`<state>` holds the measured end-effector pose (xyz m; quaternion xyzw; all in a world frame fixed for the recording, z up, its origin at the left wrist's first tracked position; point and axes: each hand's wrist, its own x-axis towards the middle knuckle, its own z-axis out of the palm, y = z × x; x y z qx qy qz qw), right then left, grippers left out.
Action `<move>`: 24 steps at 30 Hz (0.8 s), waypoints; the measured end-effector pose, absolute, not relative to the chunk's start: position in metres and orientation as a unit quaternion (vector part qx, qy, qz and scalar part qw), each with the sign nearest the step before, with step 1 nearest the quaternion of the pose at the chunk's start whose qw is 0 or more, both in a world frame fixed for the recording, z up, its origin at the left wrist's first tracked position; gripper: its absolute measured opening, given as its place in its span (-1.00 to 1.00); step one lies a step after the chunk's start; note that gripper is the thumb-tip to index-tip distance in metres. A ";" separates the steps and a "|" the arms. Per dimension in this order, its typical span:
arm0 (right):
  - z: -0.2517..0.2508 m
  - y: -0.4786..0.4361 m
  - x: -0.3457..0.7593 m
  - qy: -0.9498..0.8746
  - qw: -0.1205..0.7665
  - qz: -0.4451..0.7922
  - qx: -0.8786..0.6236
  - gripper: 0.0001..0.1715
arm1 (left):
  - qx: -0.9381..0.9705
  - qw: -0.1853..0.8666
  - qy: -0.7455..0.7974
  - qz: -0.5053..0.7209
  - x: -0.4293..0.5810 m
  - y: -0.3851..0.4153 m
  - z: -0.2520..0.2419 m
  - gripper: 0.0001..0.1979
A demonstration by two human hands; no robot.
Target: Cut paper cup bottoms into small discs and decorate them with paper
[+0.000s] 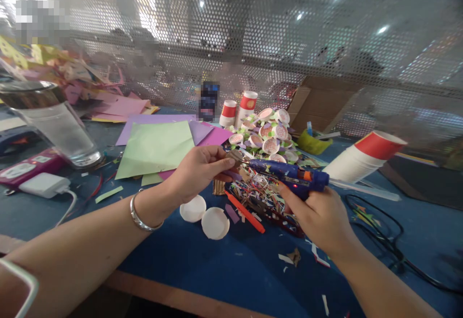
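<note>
My right hand point(318, 212) is wrapped round a blue glue gun point(289, 172) with an orange part and a small red light. Its nozzle points left, at a small brown piece point(234, 156) pinched in the fingers of my left hand point(202, 171). What that piece is made of I cannot make out; a bit of purple shows under the fingers. Below my hands lie two white paper discs point(215, 223), an orange-red pen point(246, 212) and a heap of paper shreds point(264, 188). Behind them is a pile of round paper pieces point(270, 145) with green and purple bits.
Stacked paper cups point(365, 156) lean at right, near a black cable point(394, 248). Two more cup stacks point(247, 108) stand behind, beside a yellow-green container point(314, 142). Green paper point(155, 149), a glass of water point(60, 127) and a power strip point(32, 166) are left.
</note>
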<state>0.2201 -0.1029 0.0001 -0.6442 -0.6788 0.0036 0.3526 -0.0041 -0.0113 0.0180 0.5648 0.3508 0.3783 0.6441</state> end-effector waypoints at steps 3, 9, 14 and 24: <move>-0.001 -0.102 0.222 -0.677 0.353 -0.001 -0.645 -0.51 | 0.575 0.636 0.346 0.381 -0.004 -0.012 0.017 -0.90; -0.001 -0.103 0.222 -0.672 0.358 0.007 -0.648 -0.49 | 0.605 0.603 0.344 0.390 -0.004 -0.009 0.013 -0.90; 0.000 -0.102 0.221 -0.651 0.363 0.035 -0.666 -0.48 | 0.698 0.457 0.359 0.418 -0.006 -0.017 0.012 -0.84; 0.001 -0.086 0.245 -0.559 0.338 0.200 -0.730 -0.39 | 0.506 0.678 0.344 0.407 -0.003 -0.010 0.014 -0.87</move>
